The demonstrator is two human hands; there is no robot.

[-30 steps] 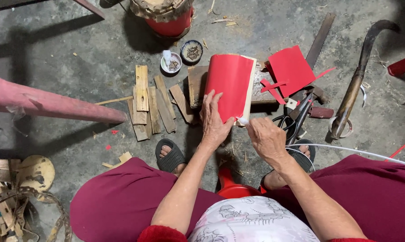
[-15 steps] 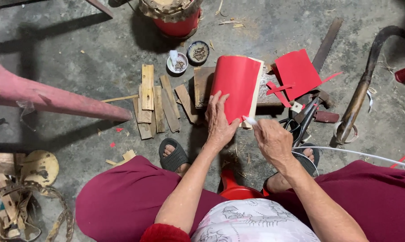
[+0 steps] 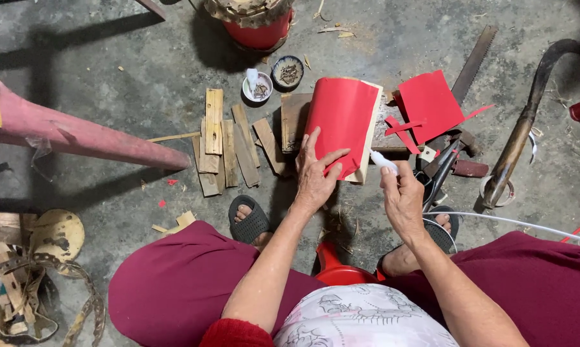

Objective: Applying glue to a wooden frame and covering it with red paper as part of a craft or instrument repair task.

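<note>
On the concrete floor (image 3: 97, 83) ahead of our knees, our left hand (image 3: 316, 177) presses flat, fingers spread, on a red-covered curved sheet (image 3: 342, 125) lying over a wooden block (image 3: 294, 119). Our right hand (image 3: 402, 199) pinches a small white applicator (image 3: 382, 160) just beside the sheet's right edge. Wood strips (image 3: 226, 144) lie to the left, red paper scraps (image 3: 428, 106), a saw (image 3: 473, 61) and scissors (image 3: 439, 170) to the right.

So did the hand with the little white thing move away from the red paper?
Yes. The right hand with the white thing has drawn back from the red paper piece, toward the person, judged against the wooden block.
</note>
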